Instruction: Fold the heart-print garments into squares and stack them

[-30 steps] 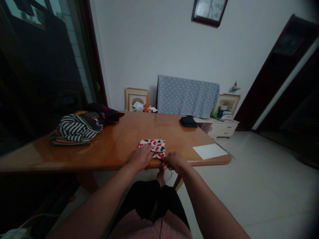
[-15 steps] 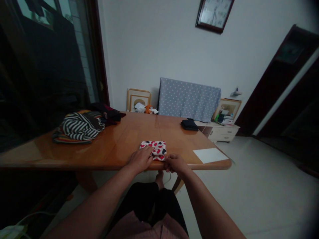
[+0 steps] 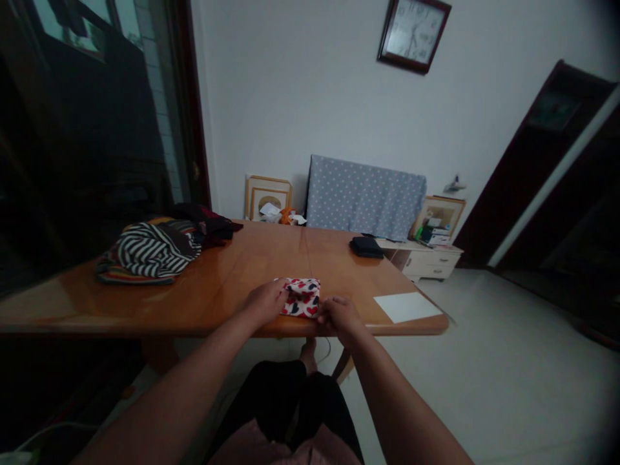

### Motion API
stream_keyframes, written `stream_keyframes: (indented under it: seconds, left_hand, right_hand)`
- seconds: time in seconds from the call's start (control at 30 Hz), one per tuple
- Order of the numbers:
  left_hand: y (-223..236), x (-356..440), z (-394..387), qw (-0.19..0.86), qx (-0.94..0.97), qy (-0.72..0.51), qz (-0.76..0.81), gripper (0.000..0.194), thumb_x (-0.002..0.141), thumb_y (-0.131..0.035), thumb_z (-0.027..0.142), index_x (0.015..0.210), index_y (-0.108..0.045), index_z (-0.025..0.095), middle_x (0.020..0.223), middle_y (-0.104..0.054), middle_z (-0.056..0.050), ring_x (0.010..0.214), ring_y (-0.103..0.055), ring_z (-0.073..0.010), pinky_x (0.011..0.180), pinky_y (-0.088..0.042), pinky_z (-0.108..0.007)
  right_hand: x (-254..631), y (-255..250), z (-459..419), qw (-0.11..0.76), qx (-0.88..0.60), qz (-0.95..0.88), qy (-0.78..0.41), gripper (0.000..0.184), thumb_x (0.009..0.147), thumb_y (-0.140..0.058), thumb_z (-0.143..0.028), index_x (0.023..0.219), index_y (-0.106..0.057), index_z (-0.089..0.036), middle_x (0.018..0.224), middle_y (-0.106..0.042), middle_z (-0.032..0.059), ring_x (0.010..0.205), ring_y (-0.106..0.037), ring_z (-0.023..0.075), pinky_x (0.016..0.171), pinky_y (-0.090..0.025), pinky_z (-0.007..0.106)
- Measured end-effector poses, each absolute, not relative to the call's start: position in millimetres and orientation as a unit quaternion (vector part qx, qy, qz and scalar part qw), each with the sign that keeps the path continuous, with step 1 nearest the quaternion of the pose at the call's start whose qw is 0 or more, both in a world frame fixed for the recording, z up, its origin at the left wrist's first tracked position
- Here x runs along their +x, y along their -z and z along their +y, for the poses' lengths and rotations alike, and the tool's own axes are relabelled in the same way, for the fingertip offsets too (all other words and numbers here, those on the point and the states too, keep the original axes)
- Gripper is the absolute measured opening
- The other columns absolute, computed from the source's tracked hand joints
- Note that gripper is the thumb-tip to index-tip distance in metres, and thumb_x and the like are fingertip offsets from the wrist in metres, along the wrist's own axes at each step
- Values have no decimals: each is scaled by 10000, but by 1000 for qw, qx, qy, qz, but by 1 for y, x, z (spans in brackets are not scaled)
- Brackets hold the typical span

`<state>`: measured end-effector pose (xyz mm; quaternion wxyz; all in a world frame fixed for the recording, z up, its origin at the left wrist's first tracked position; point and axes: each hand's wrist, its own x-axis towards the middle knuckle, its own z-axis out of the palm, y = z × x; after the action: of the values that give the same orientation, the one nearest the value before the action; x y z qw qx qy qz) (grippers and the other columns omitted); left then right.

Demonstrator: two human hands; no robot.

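Observation:
A small folded cloth, white with red and dark hearts, lies near the front edge of the wooden table. At its left side my left hand grips it, the fingertips partly hidden against a raised, rumpled fold. My right hand has its fingers curled in a pinch at the cloth's near right corner.
Piled clothes, a striped garment among them, lie at the table's left. A black folded item sits at the far right, and a white sheet near the right corner. Behind stands a polka-dot cloth cover.
My left hand has gone from lying flat on the cloth to its left edge, and the top fold now looks lifted and rumpled. My right hand stays at the right corner.

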<state>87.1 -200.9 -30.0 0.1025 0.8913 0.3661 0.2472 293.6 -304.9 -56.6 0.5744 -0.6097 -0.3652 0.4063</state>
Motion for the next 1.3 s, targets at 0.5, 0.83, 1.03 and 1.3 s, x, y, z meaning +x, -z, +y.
stream_keyframes:
  seconds: [0.5, 0.83, 1.03, 1.3]
  left_hand:
    - [47, 79, -208, 34, 920, -241, 307, 362, 887, -534, 197, 1240, -606, 240, 1298, -655, -87, 1210, -589, -253, 1021, -447, -371]
    - [58, 77, -210, 40, 916, -256, 306, 383, 878, -545, 158, 1241, -605, 262, 1322, -645, -71, 1273, -551, -257, 1110, -416, -436]
    - [55, 74, -210, 58, 921, -258, 286, 380, 881, -543, 163, 1244, -605, 256, 1309, -650, -68, 1257, -563, -244, 1116, -417, -422]
    - [55, 63, -205, 72, 908, -291, 292, 565, 796, -608, 172, 1353, -539, 233, 1456, -540, -87, 1392, -439, -256, 1195, -323, -426]
  right_hand:
    - [321, 71, -239, 502, -724, -426, -205, 180, 674, -711, -150, 694, -542, -207, 624, -588, -1, 580, -495, 119, 489, -258, 214]
    - [316, 61, -243, 510, -697, -454, -220, 123, 729, -641, -172, 687, -533, -214, 658, -598, -8, 607, -502, 124, 527, -328, 206]
    - [310, 43, -255, 506, -676, -447, -296, 280, 872, -552, -402, 668, -552, -210, 612, -599, 22, 522, -512, 139, 473, -369, 243]
    - [300, 22, -254, 438, -730, -428, -304, 249, 775, -693, -310, 592, -567, -197, 536, -572, 20, 474, -459, 122, 450, -314, 257]
